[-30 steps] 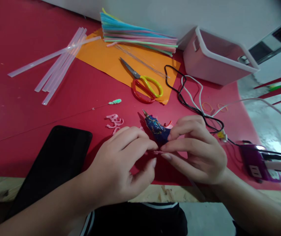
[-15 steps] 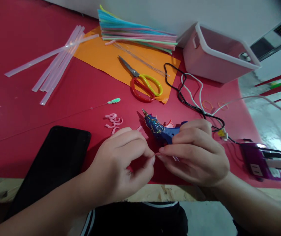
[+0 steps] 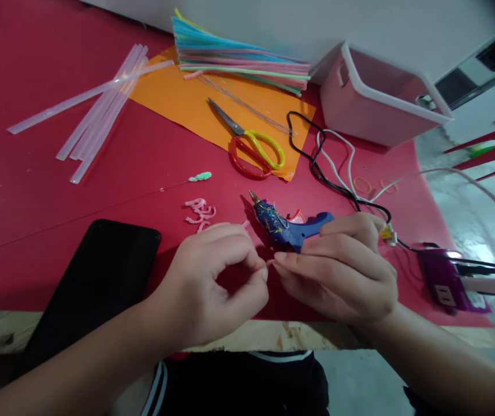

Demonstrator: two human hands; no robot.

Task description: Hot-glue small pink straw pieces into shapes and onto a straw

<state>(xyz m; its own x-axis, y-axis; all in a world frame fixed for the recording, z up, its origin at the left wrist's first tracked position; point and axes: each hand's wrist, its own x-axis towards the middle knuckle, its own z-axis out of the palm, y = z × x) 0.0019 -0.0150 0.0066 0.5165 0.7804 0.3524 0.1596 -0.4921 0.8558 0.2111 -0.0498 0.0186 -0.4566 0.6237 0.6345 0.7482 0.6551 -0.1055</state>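
The left hand is pinching one end of a small pink strip between thumb and forefinger, and the right hand is pinching the other end with its fingertips. The strip is stretching across the narrow gap between the hands, above the red table near its front edge. A blue glue gun is lying just beyond the strip, its handle beside the right hand. Curled pink scraps are lying beyond the left hand, and a black phone is resting by the left forearm. Farther back, scissors with red and yellow handles are lying partly on an orange sheet.
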